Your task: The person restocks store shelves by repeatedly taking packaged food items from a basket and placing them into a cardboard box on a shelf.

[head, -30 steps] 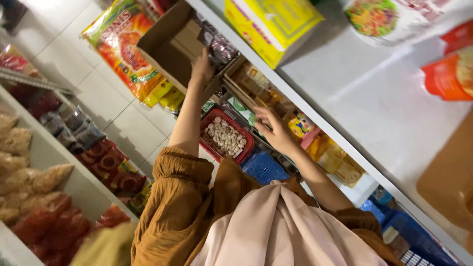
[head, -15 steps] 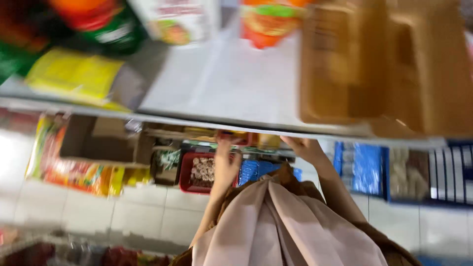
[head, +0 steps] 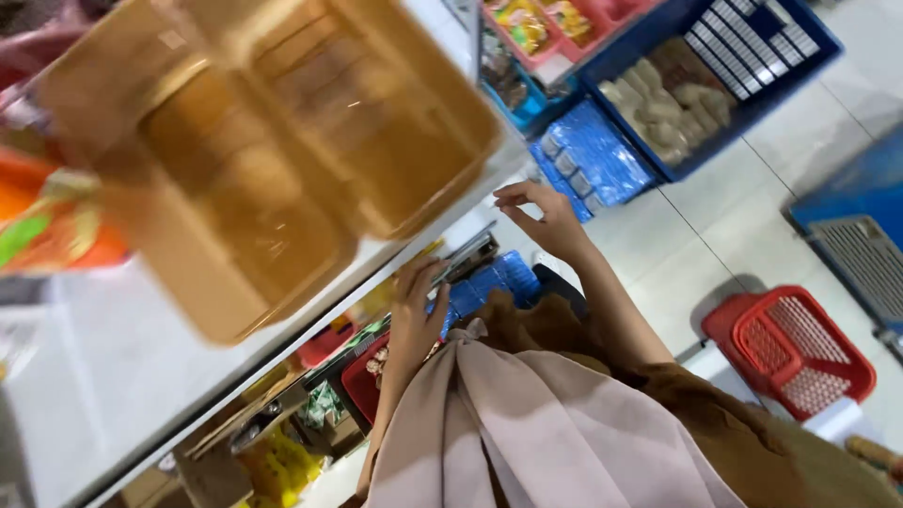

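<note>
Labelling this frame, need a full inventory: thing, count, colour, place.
plastic jars: two or so, amber, blurred, on the white shelf top, upper left.
white shelf: one, white, left side.
orange packet: one, orange and green, on the shelf at far left.
blue crate: one, blue, on the floor at top right, holding pale packets.
blue packs: one stack, blue, on the floor beside the crate.
pink tray: one, pink, top centre, with colourful packets.
red basket: one, red, on the floor at right.
red tray: one, red, under the shelf edge.
yellow bag: one, yellow, bottom left.
left hand: at the shelf edge, touching a dark flat item.
right hand: raised, fingers curled, empty.
</note>
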